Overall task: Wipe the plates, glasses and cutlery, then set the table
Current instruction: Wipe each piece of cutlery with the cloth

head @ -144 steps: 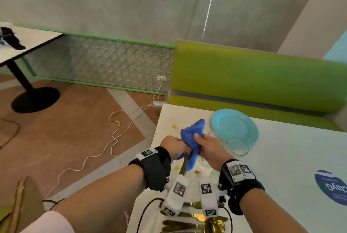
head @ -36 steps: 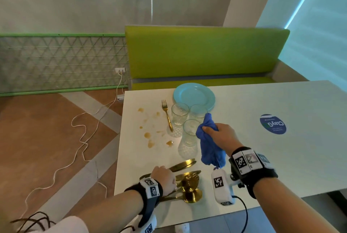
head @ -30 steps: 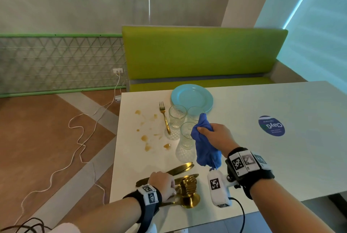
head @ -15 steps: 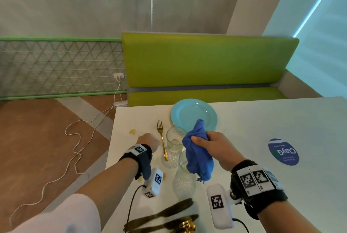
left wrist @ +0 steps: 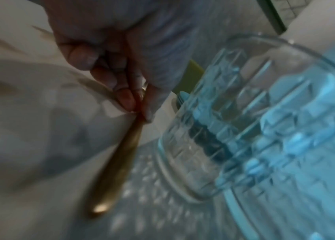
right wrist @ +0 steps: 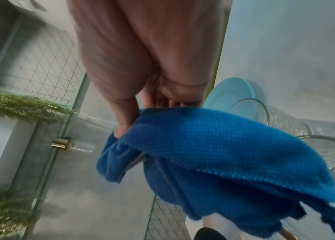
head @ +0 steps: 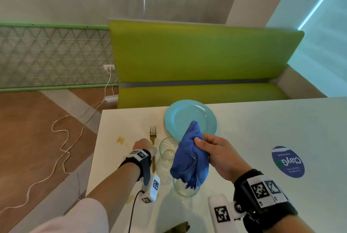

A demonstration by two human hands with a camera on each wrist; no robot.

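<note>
Pinching the gold fork (left wrist: pixel 119 162), left grip (left wrist: pixel 121 48); right grip (head: pixel 221 155) clutching blue cloth (head: pixel 191 157).

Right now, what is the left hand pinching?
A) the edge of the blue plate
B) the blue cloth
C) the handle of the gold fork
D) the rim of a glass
C: in the left wrist view the left hand pinches the gold fork by its handle between thumb and fingertips, beside a glass, while the right hand holds the blue cloth.
</note>
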